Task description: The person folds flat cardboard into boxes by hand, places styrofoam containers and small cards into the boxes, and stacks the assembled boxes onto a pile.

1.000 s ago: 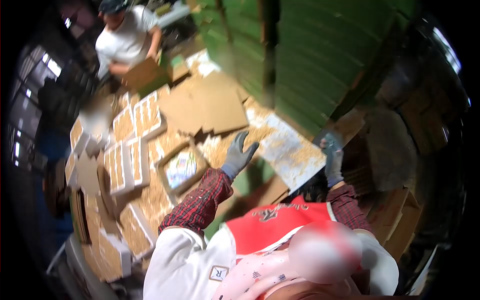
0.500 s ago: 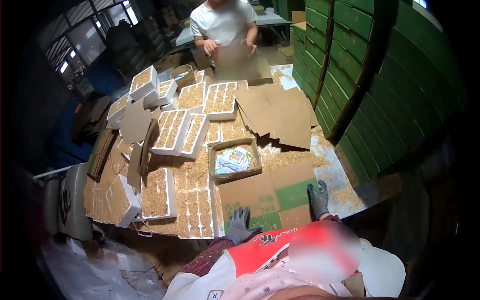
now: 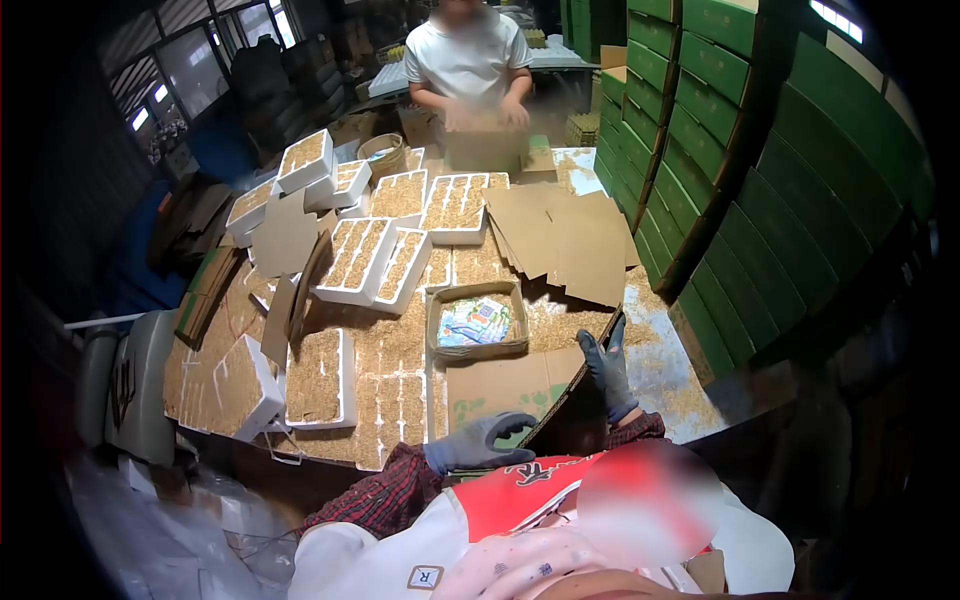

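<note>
A brown cardboard carton piece (image 3: 490, 376) with green print lies on the table in front of me, its right panel tilted up. My right hand (image 3: 608, 372), in a grey glove, is closed on the far end of that raised panel's edge, thumb on the left and fingers on the right. My left hand (image 3: 478, 442), gloved too, rests at the near side of the cardboard. Its thumb and fingers curve apart beside the panel's near end. Just beyond the flat part sits an open box (image 3: 478, 350) holding printed packets (image 3: 475, 320).
White foam trays (image 3: 348, 260) filled with brown husk-like material stand at the left. Stacked cardboard sheets (image 3: 575, 240) lie farther back. Green boxes (image 3: 690, 130) are piled high on the right. Across the table a person (image 3: 468, 65) handles a blurred box (image 3: 487, 145).
The right panel has gone from flat to raised, with my right hand now gripping its edge. My left hand has turned and shifted slightly toward the panel. The other person's hands have moved onto their box.
</note>
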The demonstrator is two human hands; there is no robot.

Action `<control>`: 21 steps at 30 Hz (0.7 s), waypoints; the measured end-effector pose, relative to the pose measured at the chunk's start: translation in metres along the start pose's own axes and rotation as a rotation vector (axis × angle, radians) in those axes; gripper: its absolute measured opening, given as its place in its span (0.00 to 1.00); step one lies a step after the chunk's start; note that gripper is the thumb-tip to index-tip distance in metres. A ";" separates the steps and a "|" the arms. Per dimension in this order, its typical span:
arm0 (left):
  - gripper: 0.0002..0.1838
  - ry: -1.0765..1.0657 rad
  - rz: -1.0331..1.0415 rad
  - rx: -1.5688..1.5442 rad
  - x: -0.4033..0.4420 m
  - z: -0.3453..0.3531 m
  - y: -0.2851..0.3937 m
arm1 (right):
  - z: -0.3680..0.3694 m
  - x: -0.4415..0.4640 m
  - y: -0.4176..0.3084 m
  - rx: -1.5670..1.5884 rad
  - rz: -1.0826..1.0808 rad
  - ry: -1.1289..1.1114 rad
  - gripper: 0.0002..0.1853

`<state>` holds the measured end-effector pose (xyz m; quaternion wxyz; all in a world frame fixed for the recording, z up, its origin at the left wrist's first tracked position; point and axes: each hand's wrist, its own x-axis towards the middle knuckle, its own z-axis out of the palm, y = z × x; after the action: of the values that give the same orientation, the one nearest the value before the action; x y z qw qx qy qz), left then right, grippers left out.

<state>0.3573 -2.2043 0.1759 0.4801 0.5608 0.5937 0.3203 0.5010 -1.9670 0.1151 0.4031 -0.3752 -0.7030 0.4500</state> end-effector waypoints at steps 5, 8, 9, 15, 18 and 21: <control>0.30 0.198 0.085 -0.919 0.006 0.012 -0.060 | -0.031 -0.018 -0.022 0.141 0.014 -0.022 0.46; 0.27 0.597 0.242 -0.726 0.021 -0.004 -0.032 | -0.060 -0.030 -0.046 0.128 0.017 -0.140 0.22; 0.25 0.676 0.142 -0.814 0.026 -0.007 -0.019 | -0.063 -0.033 -0.043 -0.060 -0.215 -0.334 0.12; 0.20 0.951 0.330 -0.181 0.067 -0.003 -0.043 | -0.058 0.017 -0.050 -0.162 -0.331 -0.489 0.13; 0.21 0.893 0.319 -0.395 0.062 -0.005 -0.037 | -0.064 0.013 -0.074 -0.269 -0.243 -0.364 0.18; 0.19 0.934 0.347 -0.427 0.059 -0.011 -0.026 | -0.079 0.010 -0.064 -0.311 -0.426 -0.418 0.18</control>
<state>0.3427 -2.1498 0.1433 0.2082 0.3386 0.5642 0.7236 0.5580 -1.9516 0.1988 0.2731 -0.1764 -0.8934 0.3102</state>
